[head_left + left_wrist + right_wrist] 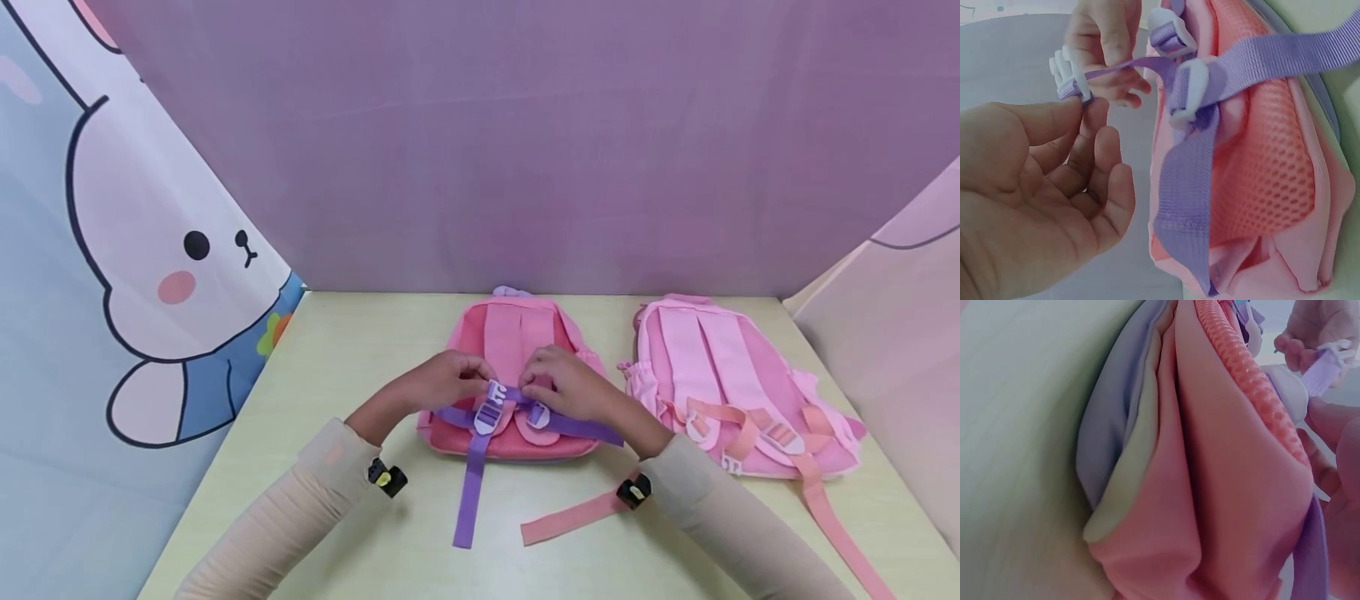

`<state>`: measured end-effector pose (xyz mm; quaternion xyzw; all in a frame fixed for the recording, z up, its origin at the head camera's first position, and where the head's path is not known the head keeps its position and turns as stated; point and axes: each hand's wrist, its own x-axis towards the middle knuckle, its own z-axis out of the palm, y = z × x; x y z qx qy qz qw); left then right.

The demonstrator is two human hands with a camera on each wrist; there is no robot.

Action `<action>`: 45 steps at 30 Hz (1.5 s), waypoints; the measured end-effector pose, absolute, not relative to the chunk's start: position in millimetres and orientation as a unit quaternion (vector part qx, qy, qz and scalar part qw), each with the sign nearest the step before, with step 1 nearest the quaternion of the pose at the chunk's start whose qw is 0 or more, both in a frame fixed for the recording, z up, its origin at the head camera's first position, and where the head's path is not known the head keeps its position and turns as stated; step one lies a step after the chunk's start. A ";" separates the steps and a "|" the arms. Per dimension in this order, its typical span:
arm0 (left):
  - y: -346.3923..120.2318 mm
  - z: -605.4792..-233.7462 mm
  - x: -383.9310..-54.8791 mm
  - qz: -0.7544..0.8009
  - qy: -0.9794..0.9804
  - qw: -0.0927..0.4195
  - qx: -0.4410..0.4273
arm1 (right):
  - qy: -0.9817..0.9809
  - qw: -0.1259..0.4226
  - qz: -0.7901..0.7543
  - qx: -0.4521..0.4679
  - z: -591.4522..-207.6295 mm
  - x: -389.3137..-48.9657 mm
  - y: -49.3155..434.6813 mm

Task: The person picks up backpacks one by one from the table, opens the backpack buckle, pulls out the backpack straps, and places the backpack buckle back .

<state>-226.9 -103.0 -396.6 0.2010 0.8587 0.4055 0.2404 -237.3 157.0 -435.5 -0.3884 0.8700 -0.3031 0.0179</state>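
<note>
A pink backpack [521,329] lies with its straps facing up between both hands. My left hand [447,379] pinches a purple strap right at the base of a white prong buckle [1071,72]. On the other side, my right hand [566,383] has its thumb and fingertips on the purple strap [513,394] running from that buckle. Below the hands sit two white strap adjusters, a left adjuster [487,417] and a right adjuster [538,416]. One loose purple strap end [468,504] hangs forward onto the table. Coral mesh padding [1272,156] shows in the left wrist view.
To the right lies a lighter pink backpack [686,325] with peach straps and white buckles. Its peach straps trail over the table [360,342], one end [562,525] under my right forearm. A purple backdrop [525,150] stands behind, with a rabbit-print panel [142,275] at left.
</note>
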 end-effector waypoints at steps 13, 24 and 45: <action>-97.6 -408.1 -233.0 0.353 0.879 0.219 0.234 | 0.867 0.021 -0.279 -0.413 -440.3 -233.8 166.9; -92.5 -419.9 -231.1 0.303 0.884 0.209 0.287 | 0.874 -0.003 -0.244 -0.421 -440.6 -230.8 163.7; -82.5 -409.8 -218.1 0.325 0.897 0.190 0.232 | 0.884 -0.024 -0.196 -0.424 -438.7 -224.7 162.7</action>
